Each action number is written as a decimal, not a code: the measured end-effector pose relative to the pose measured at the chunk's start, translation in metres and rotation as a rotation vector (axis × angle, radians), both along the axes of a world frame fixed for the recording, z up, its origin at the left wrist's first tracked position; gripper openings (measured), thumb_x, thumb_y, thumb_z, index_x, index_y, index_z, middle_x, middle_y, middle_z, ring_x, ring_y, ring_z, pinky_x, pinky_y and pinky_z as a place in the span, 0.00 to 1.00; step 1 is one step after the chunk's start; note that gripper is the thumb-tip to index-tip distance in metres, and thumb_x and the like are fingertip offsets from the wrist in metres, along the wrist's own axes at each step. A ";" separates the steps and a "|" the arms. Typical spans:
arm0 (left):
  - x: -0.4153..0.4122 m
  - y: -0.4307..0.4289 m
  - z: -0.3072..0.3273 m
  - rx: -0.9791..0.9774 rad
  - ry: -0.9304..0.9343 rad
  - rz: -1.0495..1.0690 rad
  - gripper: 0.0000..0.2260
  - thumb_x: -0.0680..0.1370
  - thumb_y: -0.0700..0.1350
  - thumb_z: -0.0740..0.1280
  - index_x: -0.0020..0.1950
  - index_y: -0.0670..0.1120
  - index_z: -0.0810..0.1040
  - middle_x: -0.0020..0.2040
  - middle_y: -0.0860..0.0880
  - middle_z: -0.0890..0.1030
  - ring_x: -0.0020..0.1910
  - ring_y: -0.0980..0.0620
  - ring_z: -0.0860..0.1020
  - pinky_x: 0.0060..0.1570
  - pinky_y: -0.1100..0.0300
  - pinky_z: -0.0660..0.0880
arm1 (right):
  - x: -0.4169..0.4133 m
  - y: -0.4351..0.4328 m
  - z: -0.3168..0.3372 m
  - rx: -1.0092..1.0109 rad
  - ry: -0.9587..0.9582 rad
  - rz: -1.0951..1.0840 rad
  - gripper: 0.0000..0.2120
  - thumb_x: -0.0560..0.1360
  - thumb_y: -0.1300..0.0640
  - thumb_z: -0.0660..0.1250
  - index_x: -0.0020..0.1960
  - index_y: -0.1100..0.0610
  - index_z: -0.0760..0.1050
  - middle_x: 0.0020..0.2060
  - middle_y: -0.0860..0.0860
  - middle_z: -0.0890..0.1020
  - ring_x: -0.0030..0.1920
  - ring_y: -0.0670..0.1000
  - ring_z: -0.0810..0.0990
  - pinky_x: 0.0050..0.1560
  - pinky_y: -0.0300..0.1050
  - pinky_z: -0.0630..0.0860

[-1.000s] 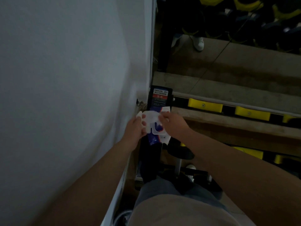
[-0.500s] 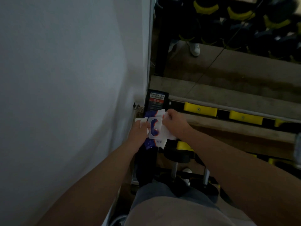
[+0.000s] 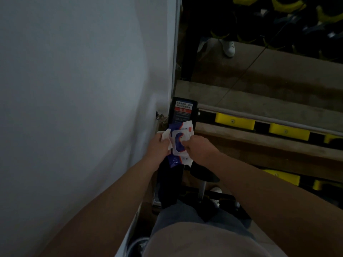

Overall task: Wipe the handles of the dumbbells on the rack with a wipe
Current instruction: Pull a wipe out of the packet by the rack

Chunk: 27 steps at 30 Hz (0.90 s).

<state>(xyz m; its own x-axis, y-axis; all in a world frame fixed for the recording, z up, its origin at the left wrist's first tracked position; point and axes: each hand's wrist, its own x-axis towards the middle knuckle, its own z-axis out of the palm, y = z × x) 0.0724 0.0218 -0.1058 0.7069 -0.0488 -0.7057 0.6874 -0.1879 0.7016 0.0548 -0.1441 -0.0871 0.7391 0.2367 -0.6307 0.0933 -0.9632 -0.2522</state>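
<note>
A blue and white pack of wipes [image 3: 181, 143] lies on the black end post of the rack [image 3: 182, 110]. My left hand [image 3: 159, 147] grips a white wipe [image 3: 165, 136] at the pack's left edge. My right hand [image 3: 197, 149] presses its fingertips on the pack's lid flap. A dark dumbbell [image 3: 203, 176] with a metal handle sits on the lower tier below my right wrist. More black and yellow dumbbells [image 3: 289, 8] show at the top, dim and partly cut off.
A white wall [image 3: 83, 108] fills the left half, close to my left arm. Wooden shelf boards [image 3: 259, 145] with yellow cradles [image 3: 234, 121] run to the right. A mirror behind the rack reflects a white shoe [image 3: 229, 48]. My shorts fill the bottom.
The view has tilted slightly. My right hand slid down onto the pack's lid flap, and my left hand now holds the wipe clear at the pack's left edge.
</note>
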 end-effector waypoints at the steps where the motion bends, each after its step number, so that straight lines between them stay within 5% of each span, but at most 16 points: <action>1: -0.001 0.002 -0.001 0.026 -0.017 -0.017 0.07 0.83 0.40 0.59 0.57 0.49 0.75 0.54 0.46 0.80 0.50 0.51 0.80 0.48 0.54 0.81 | 0.001 0.001 -0.001 -0.009 0.005 0.012 0.19 0.84 0.56 0.59 0.74 0.53 0.68 0.63 0.58 0.74 0.61 0.59 0.76 0.53 0.44 0.69; 3: -0.001 0.005 -0.003 0.126 -0.084 -0.056 0.06 0.82 0.42 0.61 0.54 0.51 0.76 0.54 0.48 0.80 0.50 0.50 0.80 0.51 0.51 0.80 | 0.001 0.005 -0.001 -0.021 0.010 0.023 0.21 0.81 0.58 0.63 0.74 0.53 0.68 0.62 0.58 0.74 0.60 0.60 0.77 0.55 0.48 0.74; 7: -0.001 0.014 -0.007 0.423 -0.241 -0.110 0.15 0.79 0.43 0.65 0.66 0.46 0.75 0.56 0.49 0.77 0.52 0.50 0.77 0.48 0.61 0.70 | 0.001 0.014 -0.003 -0.018 -0.002 -0.014 0.29 0.79 0.61 0.67 0.77 0.56 0.62 0.66 0.58 0.71 0.62 0.62 0.77 0.58 0.54 0.76; 12: 0.001 0.020 -0.009 0.480 -0.208 -0.126 0.19 0.78 0.44 0.66 0.69 0.44 0.74 0.61 0.44 0.79 0.56 0.46 0.79 0.47 0.61 0.71 | 0.009 0.016 -0.006 -0.016 0.059 -0.060 0.32 0.78 0.61 0.68 0.78 0.56 0.60 0.68 0.58 0.70 0.65 0.61 0.75 0.62 0.54 0.76; 15: 0.002 0.016 -0.003 0.415 -0.207 -0.108 0.12 0.81 0.49 0.63 0.59 0.45 0.80 0.52 0.50 0.81 0.46 0.53 0.77 0.42 0.65 0.70 | 0.020 0.017 -0.005 0.019 0.069 -0.096 0.23 0.81 0.61 0.63 0.75 0.58 0.65 0.65 0.58 0.73 0.62 0.59 0.76 0.53 0.45 0.72; 17: 0.001 0.011 0.000 0.354 -0.241 -0.106 0.13 0.82 0.52 0.60 0.48 0.46 0.80 0.43 0.52 0.80 0.40 0.56 0.76 0.33 0.71 0.68 | 0.025 0.016 0.001 0.090 0.051 -0.191 0.17 0.84 0.60 0.57 0.71 0.57 0.72 0.59 0.55 0.78 0.57 0.55 0.78 0.48 0.39 0.68; 20: -0.002 0.003 0.000 0.303 -0.232 -0.165 0.10 0.81 0.54 0.63 0.46 0.50 0.77 0.42 0.54 0.78 0.42 0.56 0.77 0.34 0.66 0.68 | 0.024 0.007 0.000 0.225 0.013 -0.482 0.12 0.83 0.58 0.57 0.57 0.58 0.79 0.40 0.47 0.77 0.39 0.47 0.76 0.34 0.34 0.66; 24: 0.000 -0.009 0.001 0.251 -0.238 -0.242 0.09 0.80 0.57 0.66 0.50 0.52 0.78 0.45 0.54 0.81 0.43 0.59 0.79 0.41 0.65 0.74 | 0.017 -0.004 -0.002 0.371 0.066 -0.890 0.07 0.80 0.51 0.64 0.46 0.53 0.73 0.39 0.50 0.78 0.39 0.49 0.78 0.34 0.40 0.69; 27: -0.001 -0.016 0.003 0.227 -0.233 -0.293 0.04 0.79 0.53 0.69 0.49 0.54 0.78 0.43 0.58 0.80 0.41 0.64 0.78 0.35 0.74 0.71 | 0.013 -0.012 -0.001 0.395 0.076 -0.993 0.10 0.78 0.48 0.68 0.43 0.49 0.71 0.40 0.48 0.78 0.40 0.46 0.77 0.37 0.42 0.72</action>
<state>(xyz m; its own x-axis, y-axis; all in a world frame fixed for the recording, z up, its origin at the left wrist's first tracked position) 0.0716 0.0062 -0.1030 0.8281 -0.1329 -0.5446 0.4101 -0.5188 0.7501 0.0675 -0.1562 -0.0885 0.6753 -0.2514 -0.6933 -0.7162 -0.4480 -0.5351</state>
